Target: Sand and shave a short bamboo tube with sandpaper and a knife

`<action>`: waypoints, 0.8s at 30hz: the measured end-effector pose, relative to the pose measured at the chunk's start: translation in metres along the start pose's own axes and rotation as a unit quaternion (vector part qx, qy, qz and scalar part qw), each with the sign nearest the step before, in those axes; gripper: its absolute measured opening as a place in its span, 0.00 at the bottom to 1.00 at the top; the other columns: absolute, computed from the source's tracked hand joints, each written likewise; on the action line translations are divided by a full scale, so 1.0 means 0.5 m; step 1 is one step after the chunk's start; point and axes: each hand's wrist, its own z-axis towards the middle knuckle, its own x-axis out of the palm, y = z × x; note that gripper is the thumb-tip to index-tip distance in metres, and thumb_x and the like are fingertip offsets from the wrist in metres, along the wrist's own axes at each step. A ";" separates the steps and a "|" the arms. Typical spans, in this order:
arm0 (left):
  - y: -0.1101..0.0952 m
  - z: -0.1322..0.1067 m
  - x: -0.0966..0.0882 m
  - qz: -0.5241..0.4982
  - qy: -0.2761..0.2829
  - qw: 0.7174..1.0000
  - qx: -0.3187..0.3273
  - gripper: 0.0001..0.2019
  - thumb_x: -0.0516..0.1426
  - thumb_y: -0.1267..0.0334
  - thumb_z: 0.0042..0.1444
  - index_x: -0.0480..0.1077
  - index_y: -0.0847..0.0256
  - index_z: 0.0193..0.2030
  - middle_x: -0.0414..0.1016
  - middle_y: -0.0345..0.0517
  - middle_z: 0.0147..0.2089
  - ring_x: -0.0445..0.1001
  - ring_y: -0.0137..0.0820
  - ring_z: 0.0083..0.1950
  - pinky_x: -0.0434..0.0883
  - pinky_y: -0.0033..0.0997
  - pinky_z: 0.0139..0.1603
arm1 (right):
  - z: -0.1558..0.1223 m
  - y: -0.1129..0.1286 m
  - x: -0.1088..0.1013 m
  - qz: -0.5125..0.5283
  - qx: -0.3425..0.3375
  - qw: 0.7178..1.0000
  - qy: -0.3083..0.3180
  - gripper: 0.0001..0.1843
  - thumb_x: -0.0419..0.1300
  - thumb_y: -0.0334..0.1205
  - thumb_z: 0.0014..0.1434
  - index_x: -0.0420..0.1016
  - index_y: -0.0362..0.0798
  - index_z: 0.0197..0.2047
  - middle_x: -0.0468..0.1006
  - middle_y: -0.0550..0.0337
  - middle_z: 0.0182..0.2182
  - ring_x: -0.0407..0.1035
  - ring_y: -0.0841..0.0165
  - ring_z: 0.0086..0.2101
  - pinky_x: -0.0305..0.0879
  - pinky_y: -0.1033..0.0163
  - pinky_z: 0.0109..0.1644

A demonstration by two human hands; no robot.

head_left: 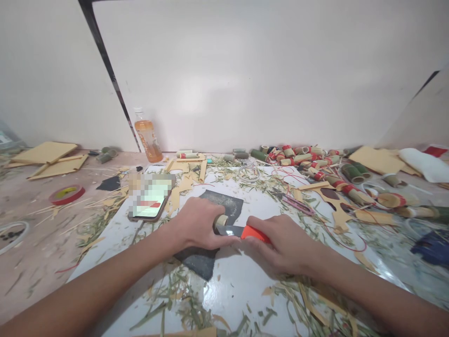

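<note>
My left hand [201, 222] is wrapped round a short piece of bamboo [220, 221], whose pale cut end shows beside the thumb. In my right hand [284, 241] is a knife with an orange handle [255, 234]. Its blade [229, 230] reaches left and lies against the bamboo's end, close to my left thumb. Most of the bamboo is hidden in my left fist. Beneath my hands, dark sandpaper [199, 263] lies on a white board [242, 285].
Green bamboo shavings [182, 299] cover much of the board. A phone [152, 199] and a drink bottle [148, 138] stand to the left, with red tape [66, 194] beyond. Several bamboo tubes [310, 157] are heaped at back right, near a pink cutter [298, 204]. A wall [259, 75] closes off the back.
</note>
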 end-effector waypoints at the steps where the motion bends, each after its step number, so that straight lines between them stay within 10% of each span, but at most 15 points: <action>1: -0.001 0.000 0.001 0.004 -0.001 1.000 -0.002 0.32 0.45 0.28 0.49 0.68 0.58 0.27 0.72 0.44 0.22 0.70 0.37 0.25 0.54 0.33 0.26 | 0.000 0.000 0.000 0.003 -0.003 1.000 0.002 0.26 0.39 0.59 0.66 0.65 0.49 0.31 0.72 0.59 0.20 0.59 0.69 0.20 0.42 0.63 0.27; 13: -0.003 0.000 -0.009 0.058 -0.117 0.990 0.051 0.32 0.45 0.30 0.48 0.67 0.60 0.20 0.67 0.41 0.16 0.67 0.32 0.21 0.55 0.53 0.56 | -0.008 0.006 0.001 0.026 -0.019 0.999 0.005 0.24 0.38 0.56 0.67 0.63 0.50 0.31 0.69 0.60 0.20 0.54 0.69 0.20 0.41 0.62 0.27; 24: -0.007 -0.001 -0.021 0.054 -0.150 0.985 0.060 0.33 0.45 0.29 0.49 0.68 0.59 0.18 0.66 0.40 0.14 0.60 0.28 0.17 0.59 0.47 0.47 | -0.011 0.000 0.002 0.029 -0.026 0.999 -0.011 0.24 0.38 0.56 0.67 0.61 0.49 0.31 0.67 0.62 0.19 0.55 0.69 0.20 0.40 0.63 0.26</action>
